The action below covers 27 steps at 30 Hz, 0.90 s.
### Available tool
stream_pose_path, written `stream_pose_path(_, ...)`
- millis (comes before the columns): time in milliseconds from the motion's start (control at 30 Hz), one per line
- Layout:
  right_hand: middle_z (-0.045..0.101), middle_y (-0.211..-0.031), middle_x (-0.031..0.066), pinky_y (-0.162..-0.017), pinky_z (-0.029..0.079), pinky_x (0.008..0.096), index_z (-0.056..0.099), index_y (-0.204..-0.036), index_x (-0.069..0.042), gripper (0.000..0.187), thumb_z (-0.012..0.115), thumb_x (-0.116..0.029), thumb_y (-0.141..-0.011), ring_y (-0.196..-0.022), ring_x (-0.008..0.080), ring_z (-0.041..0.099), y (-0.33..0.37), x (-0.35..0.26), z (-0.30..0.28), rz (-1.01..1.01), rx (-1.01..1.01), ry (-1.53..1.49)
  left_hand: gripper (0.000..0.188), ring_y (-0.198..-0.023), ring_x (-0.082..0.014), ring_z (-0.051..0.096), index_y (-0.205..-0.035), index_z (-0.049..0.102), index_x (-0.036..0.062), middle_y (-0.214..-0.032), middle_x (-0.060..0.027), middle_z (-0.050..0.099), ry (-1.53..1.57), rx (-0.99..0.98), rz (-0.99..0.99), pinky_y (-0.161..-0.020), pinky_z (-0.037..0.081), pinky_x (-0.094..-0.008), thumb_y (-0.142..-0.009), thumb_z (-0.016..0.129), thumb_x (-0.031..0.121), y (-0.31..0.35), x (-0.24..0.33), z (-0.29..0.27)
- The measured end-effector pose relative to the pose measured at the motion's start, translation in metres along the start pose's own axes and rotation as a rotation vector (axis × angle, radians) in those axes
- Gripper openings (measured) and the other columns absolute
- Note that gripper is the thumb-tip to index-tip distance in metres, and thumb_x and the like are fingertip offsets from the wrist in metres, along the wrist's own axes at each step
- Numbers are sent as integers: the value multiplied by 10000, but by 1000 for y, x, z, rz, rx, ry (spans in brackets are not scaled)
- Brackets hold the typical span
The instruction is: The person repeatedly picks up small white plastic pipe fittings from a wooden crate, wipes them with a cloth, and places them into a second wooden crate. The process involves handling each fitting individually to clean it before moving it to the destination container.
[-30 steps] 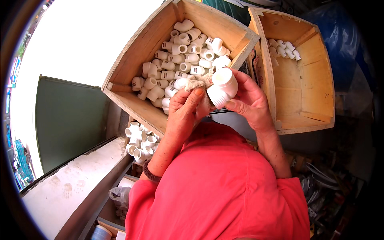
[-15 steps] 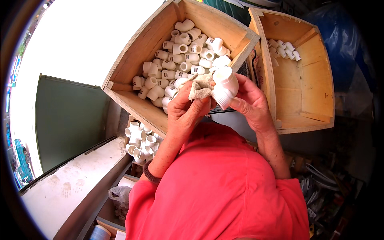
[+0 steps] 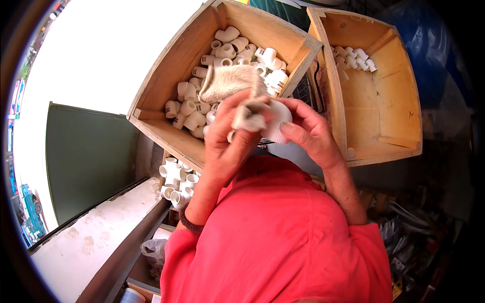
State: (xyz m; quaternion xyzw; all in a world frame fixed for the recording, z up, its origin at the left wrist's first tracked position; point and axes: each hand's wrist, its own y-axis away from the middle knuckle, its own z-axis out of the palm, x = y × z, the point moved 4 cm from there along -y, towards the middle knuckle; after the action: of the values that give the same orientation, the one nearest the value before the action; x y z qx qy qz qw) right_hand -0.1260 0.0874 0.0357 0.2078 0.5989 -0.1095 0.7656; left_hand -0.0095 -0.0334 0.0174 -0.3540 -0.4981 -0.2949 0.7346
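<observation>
My left hand [image 3: 230, 129] is closed on a beige cloth [image 3: 230, 83], whose loose part is flung out over the left wooden box and smeared by motion. Between my hands is a white plastic pipe elbow [image 3: 277, 121] with a ribbed end, and the bunched cloth touches its left side. Thumb and fingers of my right hand [image 3: 310, 134] grip the elbow from the right. Beyond them, the left wooden box [image 3: 169, 60] holds a heap of white pipe elbows [image 3: 194, 108], partly hidden by the cloth and my left hand.
A second wooden box [image 3: 364, 113] stands to the right, with several small white fittings [image 3: 356, 58] at its far end. White tee fittings [image 3: 179, 177] lie beside my left forearm. A white ledge [image 3: 96, 237] and a dark green panel [image 3: 86, 156] are on the left.
The cloth's loose part has swung up and out over the left box. The elbow has turned and blurred between my hands, its open upper end no longer showing.
</observation>
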Motion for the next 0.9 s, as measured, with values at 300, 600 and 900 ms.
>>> stream_pose_path(300, 566, -981, 39, -796, 489, 260, 453, -1247, -17, 533, 702, -169, -802, -900, 95, 574, 3, -9, 5, -127, 68, 284, 254, -1064, -148, 528, -1158, 590, -18, -1199, -101, 540, -17, -32, 141, -871, 428, -256, -923, 562, 74, 1, -26, 8)
stream_pose_path(600, 550, -1020, 57, -801, 489, 249, 436, -1273, -15, 535, 678, -143, -813, -933, 109, 564, 5, -11, 5, 15, -3, 9, 240, -791, -80, 600, -1111, 594, -34, -991, -54, 640, 560, 264, -262, -675, 495, -201, -964, 502, 132, -2, -30, 0)
stream_pose_path(900, 559, -1009, 51, -730, 497, 221, 429, -1269, -12, 511, 660, -190, -849, -909, 92, 566, 1, -8, 0, 10, 52, 30, 433, -1069, -252, 568, -1233, 508, -30, -1245, -136, 541, 1155, 65, -359, -897, 481, -371, -944, 389, 269, 1, -26, 0)
